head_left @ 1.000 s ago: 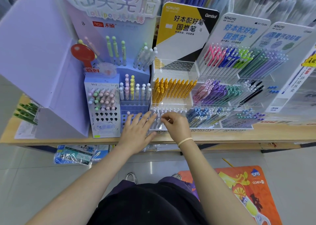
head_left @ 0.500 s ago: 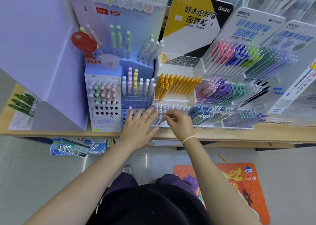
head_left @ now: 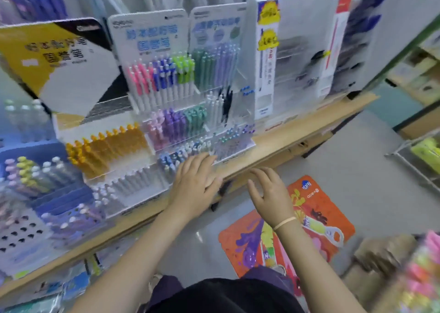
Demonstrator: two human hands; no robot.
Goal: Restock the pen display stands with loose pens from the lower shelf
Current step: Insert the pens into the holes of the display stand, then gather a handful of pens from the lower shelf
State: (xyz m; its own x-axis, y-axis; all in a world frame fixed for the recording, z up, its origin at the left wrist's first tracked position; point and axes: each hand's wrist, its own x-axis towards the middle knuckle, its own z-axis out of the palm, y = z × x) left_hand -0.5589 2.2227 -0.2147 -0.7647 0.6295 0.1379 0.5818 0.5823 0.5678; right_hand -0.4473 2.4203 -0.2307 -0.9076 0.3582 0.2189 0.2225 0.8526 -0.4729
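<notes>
Wooden shelf (head_left: pixel 281 143): left hand (head_left: pixel 194 184) flat at pen stands (head_left: pixel 181 146), fingers straight; right hand (head_left: pixel 270 192) hovers, fingers loosely spread, empty.

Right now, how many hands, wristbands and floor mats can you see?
Bare hands: 2, the left hand and the right hand
Pale thin wristband: 1
Orange printed floor mat: 1
Total: 4

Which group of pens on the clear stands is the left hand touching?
The left hand rests at the blue-and-white pens on the lowest tier, not the orange pens or purple pens above.
</notes>
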